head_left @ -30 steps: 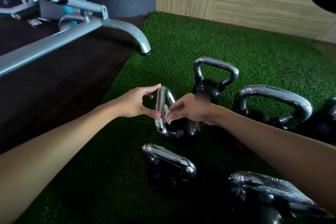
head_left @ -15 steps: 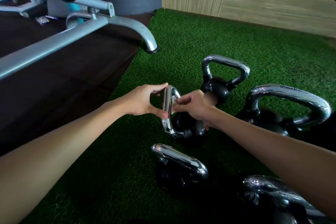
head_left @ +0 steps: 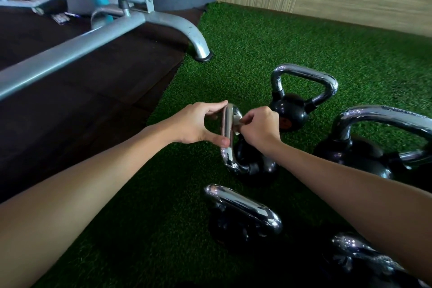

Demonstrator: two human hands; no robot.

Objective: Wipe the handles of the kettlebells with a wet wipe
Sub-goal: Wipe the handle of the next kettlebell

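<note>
Kettlebell mid-frame: I see left hand spanning handle, thumb and fingers clamping it steady; right hand pinches wet wipe against handle for rubbing.

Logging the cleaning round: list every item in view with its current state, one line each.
middle kettlebell, stands on the turf, handle gripped from both sides.
wet wipe, bunched against that handle, mostly hidden.
left hand, pinches the handle.
right hand, holds the wet wipe on the handle.
far kettlebell, upright, untouched.
near kettlebell, on the turf, untouched.
large kettlebell, on the turf, untouched.
</note>
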